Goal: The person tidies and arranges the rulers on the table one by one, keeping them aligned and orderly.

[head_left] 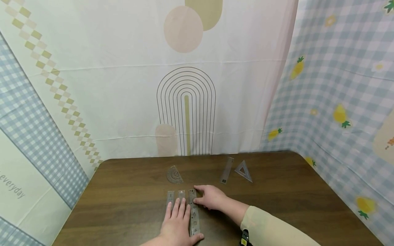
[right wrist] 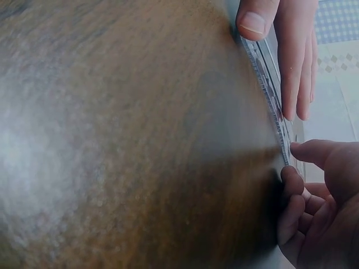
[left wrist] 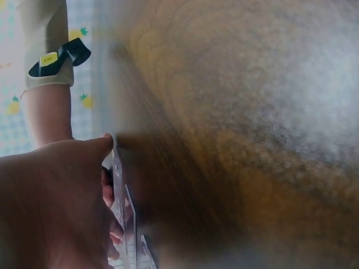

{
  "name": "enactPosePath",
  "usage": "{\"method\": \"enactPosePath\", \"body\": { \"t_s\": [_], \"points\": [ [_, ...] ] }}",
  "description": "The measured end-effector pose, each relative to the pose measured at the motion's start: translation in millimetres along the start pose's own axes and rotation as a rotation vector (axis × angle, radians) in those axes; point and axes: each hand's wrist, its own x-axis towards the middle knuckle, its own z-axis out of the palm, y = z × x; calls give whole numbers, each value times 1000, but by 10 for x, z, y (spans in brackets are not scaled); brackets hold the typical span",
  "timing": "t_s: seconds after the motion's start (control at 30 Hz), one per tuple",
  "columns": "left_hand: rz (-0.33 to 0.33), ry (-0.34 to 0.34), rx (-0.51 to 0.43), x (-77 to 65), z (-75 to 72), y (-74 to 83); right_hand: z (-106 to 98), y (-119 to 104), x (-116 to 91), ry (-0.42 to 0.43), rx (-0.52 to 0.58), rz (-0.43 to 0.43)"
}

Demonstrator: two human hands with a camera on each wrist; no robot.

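Three clear rulers lie side by side on the brown table: a left ruler (head_left: 170, 196), a middle ruler (head_left: 181, 194) and a longer right ruler (head_left: 194, 220) with cut-out shapes. My left hand (head_left: 176, 225) rests flat over the left and middle rulers, partly hiding them. Its fingers are straight, and the thumb reaches across the near end of the right ruler. At that ruler's far end, my right hand (head_left: 212, 197) holds the edge between thumb and curled index finger. The right wrist view shows this right hand (right wrist: 331, 196) at the ruler's tip (right wrist: 275, 112).
Beyond the hands lie a clear protractor (head_left: 174, 175), a short clear ruler (head_left: 227, 170) and a triangular set square (head_left: 244, 171). The wooden table (head_left: 123, 198) meets a patterned cloth backdrop (head_left: 129, 102) at its far edge. Checked cloth (head_left: 326, 85) hangs at the right.
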Motion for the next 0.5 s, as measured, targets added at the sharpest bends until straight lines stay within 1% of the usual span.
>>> {"method": "enactPosePath", "body": {
  "t_s": [0.3, 0.5],
  "points": [
    [9, 40, -9, -16, -41, 8, -4, 12, -20, 6, 57, -2],
    [11, 42, -38, 36, -65, -21, -3, 53, -48, 58, 154, -31]
  ]
}}
